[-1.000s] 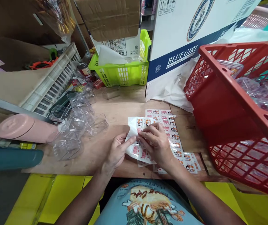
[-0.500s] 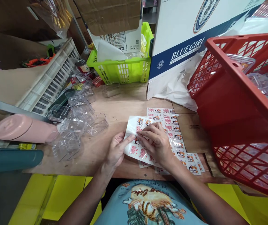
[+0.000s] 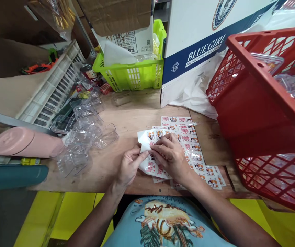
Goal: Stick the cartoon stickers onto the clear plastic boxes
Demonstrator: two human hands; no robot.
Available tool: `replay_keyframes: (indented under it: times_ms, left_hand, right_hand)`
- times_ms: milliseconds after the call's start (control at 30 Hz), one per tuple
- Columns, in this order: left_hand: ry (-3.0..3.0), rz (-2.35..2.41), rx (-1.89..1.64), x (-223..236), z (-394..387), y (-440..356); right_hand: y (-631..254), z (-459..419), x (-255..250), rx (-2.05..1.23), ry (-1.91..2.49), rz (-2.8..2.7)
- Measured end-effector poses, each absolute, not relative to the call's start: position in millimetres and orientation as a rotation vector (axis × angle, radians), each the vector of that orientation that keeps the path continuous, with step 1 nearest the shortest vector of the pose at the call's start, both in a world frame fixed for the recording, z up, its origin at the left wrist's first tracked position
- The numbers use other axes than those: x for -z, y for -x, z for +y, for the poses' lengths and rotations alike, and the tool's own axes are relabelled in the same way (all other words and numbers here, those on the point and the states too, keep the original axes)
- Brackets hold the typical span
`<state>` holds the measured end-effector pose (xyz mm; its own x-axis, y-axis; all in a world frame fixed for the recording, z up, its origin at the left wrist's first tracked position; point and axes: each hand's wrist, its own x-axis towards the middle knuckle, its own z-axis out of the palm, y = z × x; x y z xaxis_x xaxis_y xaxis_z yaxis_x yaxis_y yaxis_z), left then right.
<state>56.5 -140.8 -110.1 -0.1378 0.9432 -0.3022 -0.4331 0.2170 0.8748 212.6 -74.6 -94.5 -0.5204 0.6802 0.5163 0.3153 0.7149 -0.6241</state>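
Note:
A sheet of cat stickers (image 3: 154,168) with orange cats and pink lettering lies over more sticker sheets (image 3: 197,157) at the table's front edge. My left hand (image 3: 129,166) pinches the sheet's left edge between thumb and fingers, and the white margin there is bent up. My right hand (image 3: 171,156) rests over the sheet, its thumb and fingertips pressed together at a sticker near the bent edge. Whether a sticker is between those fingertips is too small to make out.
Clear plastic boxes (image 3: 81,137) are heaped at left beside a pink bottle (image 3: 26,141). A green basket (image 3: 134,77) and a white-and-blue carton (image 3: 188,44) stand behind. A tall red basket (image 3: 260,113) with clear plastic containers blocks the right side.
The sheet's left edge has been bent upward by my left hand. My right hand stays at nearly the same place, fingertips still together. The view has shifted slightly.

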Motion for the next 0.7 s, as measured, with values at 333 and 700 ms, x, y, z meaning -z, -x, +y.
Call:
replay_keyframes:
  times_ms: [333,700]
  left_hand:
    - [-0.833,1.405,-1.278,121.3,-140.6,-41.0]
    - [-0.711,0.926,-1.333,63.9,-117.6,-83.3]
  right_hand:
    - [-225.7,-52.7,98.8,-1.291,1.052,-1.317]
    - [-227.0,-70.2,78.6,-0.262,0.811,-2.073]
